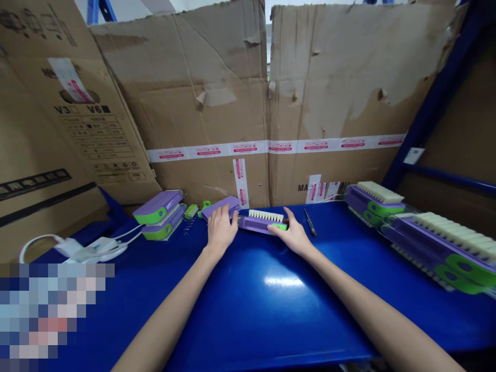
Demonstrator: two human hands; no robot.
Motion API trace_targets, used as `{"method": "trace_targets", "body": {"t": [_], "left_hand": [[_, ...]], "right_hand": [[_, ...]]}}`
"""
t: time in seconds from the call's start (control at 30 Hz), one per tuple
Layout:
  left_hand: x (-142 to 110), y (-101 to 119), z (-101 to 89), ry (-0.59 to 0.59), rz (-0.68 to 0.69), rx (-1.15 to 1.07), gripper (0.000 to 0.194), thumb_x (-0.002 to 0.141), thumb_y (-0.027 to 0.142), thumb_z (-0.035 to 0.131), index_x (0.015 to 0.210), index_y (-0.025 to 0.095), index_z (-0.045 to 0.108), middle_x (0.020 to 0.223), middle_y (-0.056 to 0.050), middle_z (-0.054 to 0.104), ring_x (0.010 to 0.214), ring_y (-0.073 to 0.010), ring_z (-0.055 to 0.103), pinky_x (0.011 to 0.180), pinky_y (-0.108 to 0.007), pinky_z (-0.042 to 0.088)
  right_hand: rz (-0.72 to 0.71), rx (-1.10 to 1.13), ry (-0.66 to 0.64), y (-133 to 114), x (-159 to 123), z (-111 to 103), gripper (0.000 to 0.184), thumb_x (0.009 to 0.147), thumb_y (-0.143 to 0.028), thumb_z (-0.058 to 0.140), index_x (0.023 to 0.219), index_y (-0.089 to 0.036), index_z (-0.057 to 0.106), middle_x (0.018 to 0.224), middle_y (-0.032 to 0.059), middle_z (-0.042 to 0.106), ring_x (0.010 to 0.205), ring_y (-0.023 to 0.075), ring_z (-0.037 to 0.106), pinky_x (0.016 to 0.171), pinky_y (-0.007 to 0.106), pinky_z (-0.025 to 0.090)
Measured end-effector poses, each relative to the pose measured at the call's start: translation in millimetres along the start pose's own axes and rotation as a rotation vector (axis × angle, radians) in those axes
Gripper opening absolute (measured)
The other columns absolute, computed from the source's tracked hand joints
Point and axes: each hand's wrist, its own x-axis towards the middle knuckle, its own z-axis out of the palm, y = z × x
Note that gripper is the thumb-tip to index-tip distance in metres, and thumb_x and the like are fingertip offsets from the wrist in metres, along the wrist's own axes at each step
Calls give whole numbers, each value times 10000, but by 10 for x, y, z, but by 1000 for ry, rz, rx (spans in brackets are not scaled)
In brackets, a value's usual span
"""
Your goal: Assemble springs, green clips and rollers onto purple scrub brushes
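My left hand [221,227] is closed over a purple casing [212,207] at the back of the table, its thumb at the casing's right side. Part of the casing is hidden under my fingers. Just to the right, my right hand [293,235] grips the green end of a purple brush [258,225], thumb in front and fingers behind. The brush lies with its cream bristles facing up. Left of the casing sit a green piece [204,207] and a small green cylinder, perhaps a battery [190,212], with small clear bits below it. A dark screwdriver [310,223] lies right of my right hand.
Stacked purple brushes [158,209] stand at the left; more brushes [374,199] line the right, some in clear wrap [445,243]. White chargers with cables [91,249] lie at the left edge of the blue table [287,320]. Cardboard walls [209,103] enclose the back.
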Motion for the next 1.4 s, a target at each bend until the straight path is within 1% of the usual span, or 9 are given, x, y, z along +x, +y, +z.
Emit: {"method": "trace_targets", "body": {"t": [0.17, 0.33, 0.5, 0.7, 0.83, 0.93, 1.13, 1.27, 1.4], "left_hand": [[-100, 47, -10, -49, -175, -346, 585, 858, 523, 411, 1260, 99, 447, 1152, -163, 598, 1050, -265, 565, 921, -380, 422], [-188, 173, 64, -316, -387, -655, 824, 765, 640, 502, 1352, 101, 293, 1077, -150, 645, 990, -246, 621, 862, -339, 458], [-279, 386, 33, -498, -458, -992, 740, 765, 594, 553, 1312, 155, 317, 1143, -159, 622, 985, -239, 631, 783, -318, 499], [-299, 553, -114, -218, -448, -1318, 637, 711, 407, 703, 1219, 181, 393, 1246, -133, 559, 1103, -219, 570, 911, -326, 467], [-203, 431, -267, -201, -295, -1183, 677, 656, 401, 744, 1206, 178, 417, 1183, -125, 593, 1056, -229, 590, 922, -366, 459], [-158, 239, -494, -230, -207, -960, 838, 632, 444, 744, 1314, 198, 324, 1202, -137, 585, 1043, -244, 596, 916, -402, 454], [-313, -260, -1054, -342, -133, -155, 926, 613, 650, 630, 1385, 244, 318, 1186, -123, 603, 993, -315, 616, 816, -409, 470], [-475, -704, -1232, -383, -199, 247, 832, 659, 760, 452, 1303, 234, 471, 1148, -145, 622, 978, -367, 608, 789, -427, 448], [-571, -1182, -1275, -427, -394, 430, 884, 667, 805, 335, 1310, 210, 455, 1084, -155, 645, 924, -366, 618, 745, -409, 439]], "right_hand": [[51, 122, 60, 48, 46, 2, 812, 687, -602, 612, 1346, -187, 383, 1073, 111, 638, 1020, 276, 602, 912, 423, 443], [88, 253, 132, 63, 54, 26, 698, 712, -595, 586, 1258, -175, 473, 1159, 117, 617, 1087, 271, 571, 955, 416, 427], [-10, 337, 31, -20, -32, 60, 588, 817, -562, 467, 1274, -192, 461, 1195, 89, 612, 1115, 245, 562, 952, 391, 445], [-169, 389, -251, -136, -219, 178, 718, 747, -503, 631, 1344, -201, 370, 1327, 103, 512, 1176, 254, 512, 1006, 415, 391], [-178, 532, -406, -128, -244, 214, 706, 805, -484, 573, 1388, -214, 280, 1167, 95, 612, 1067, 231, 582, 943, 414, 437], [-170, 532, -380, -82, -202, 210, 647, 859, -489, 480, 1392, -190, 264, 1047, 92, 641, 973, 211, 609, 901, 409, 452], [-146, 403, -286, 2, -128, 233, 601, 859, -459, 491, 1366, -187, 314, 990, 82, 619, 914, 187, 603, 834, 383, 476], [-161, 349, -300, -19, -142, 234, 583, 856, -416, 496, 1362, -186, 319, 985, 78, 616, 883, 173, 602, 822, 367, 480], [-176, 337, -304, -36, -148, 223, 569, 851, -388, 495, 1352, -174, 330, 994, 86, 616, 902, 174, 599, 831, 364, 478]]}}
